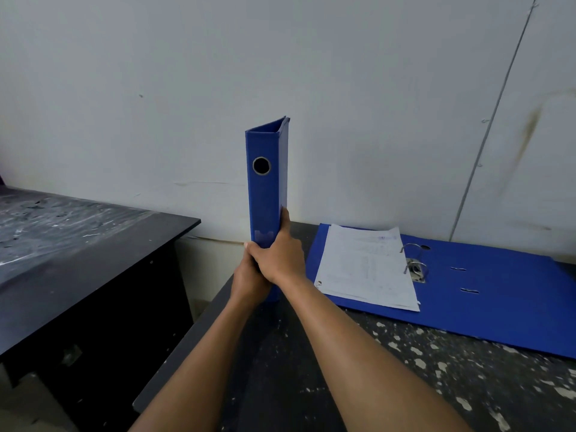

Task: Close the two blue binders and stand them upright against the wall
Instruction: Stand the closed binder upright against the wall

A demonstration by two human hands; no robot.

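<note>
tabletop [405,385]: dark, paint-flecked, runs from the near edge back to the wall; carries both binders.
left hand [246,282]: wrapped around the lower end of the closed binder from the left, mostly hidden behind the right hand; fingers clamped on it.
right hand [277,257]: clamped on the same lower end from the right, fingertips running up the right cover.
closed binder [266,188]: blue lever-arch, covers shut, held by both hands near the tabletop's left edge. Long axis vertical, spine with round finger hole facing the camera, top end up. Bottom end hidden behind the hands, so cannot tell if it rests on the tabletop or is just above it. Near the wall; contact with it cannot be told.
open binder [486,294]: second blue one, lying flat and open to the right, near the wall. Long axis runs left-right. Ring mechanism [416,266] up and open-looking; sheaf of papers [367,269] lies on the left cover.
side desk [78,254]: separate black desk to the left, lower, apart from the tabletop.
wall [343,88]: pale, scuffed, behind everything.
step in hand: standing the first binder upright against the wall; roughly halfway through the task by my read.
next move: likely set the base down, push back until it leans on the wall, let go; then fold the papers in, shut the open binder, stand it beside.
risk: a standing binder may tip sideways off the left edge.
</note>
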